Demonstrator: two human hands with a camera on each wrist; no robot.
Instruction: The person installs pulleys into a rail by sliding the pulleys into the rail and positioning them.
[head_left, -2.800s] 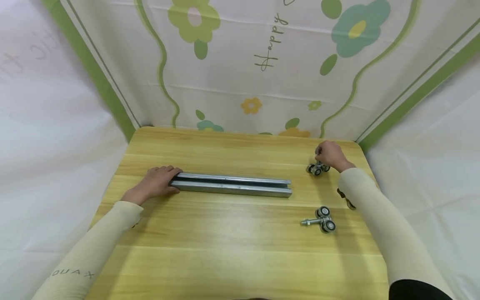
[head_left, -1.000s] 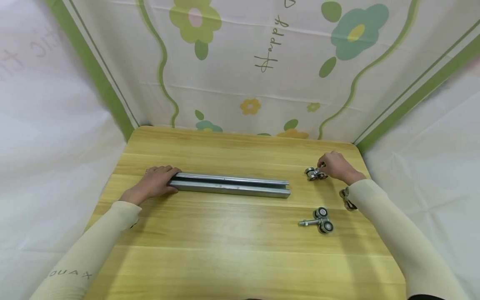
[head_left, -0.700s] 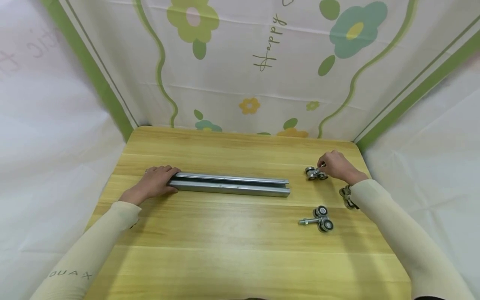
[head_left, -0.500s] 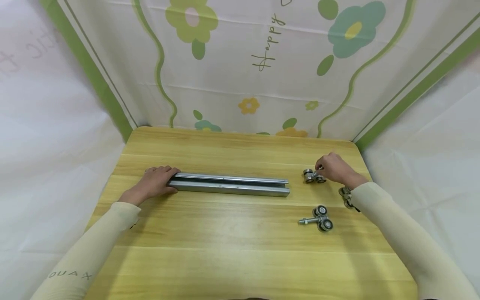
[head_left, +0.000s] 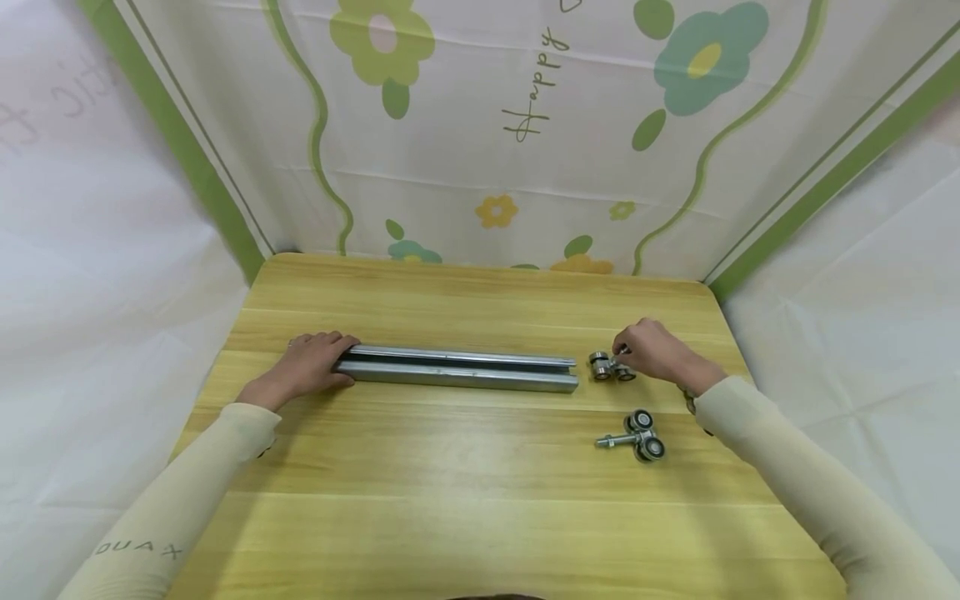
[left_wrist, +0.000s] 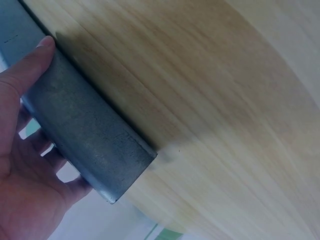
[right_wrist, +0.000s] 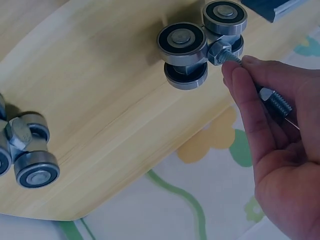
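My left hand (head_left: pixel 311 364) grips the left end of a silver metal channel rail (head_left: pixel 465 379), which lies on the table with its long slot facing up. In the left wrist view the thumb (left_wrist: pixel 37 57) lies along one side of the rail (left_wrist: pixel 95 130) and the fingers are on the other. At the rail's right end, my right hand (head_left: pixel 656 350) pinches the threaded bolt (right_wrist: pixel 231 56) of a wheeled trolley hanger (head_left: pixel 602 367). Its wheels (right_wrist: pixel 182 45) stand just right of the slot opening, a small gap away.
A second trolley hanger (head_left: pixel 645 446) lies nearer me, its bolt pointing left. Another one (head_left: pixel 690 403) is mostly hidden by the right wrist. The wooden table (head_left: pixel 450 533) ends at a flowered cloth (head_left: pixel 450 133) at the back, with white cloth on both sides.
My right hand has brought the trolley hanger down and left, from the back right of the table towards the rail's end. The left hand and the rail have stayed put.
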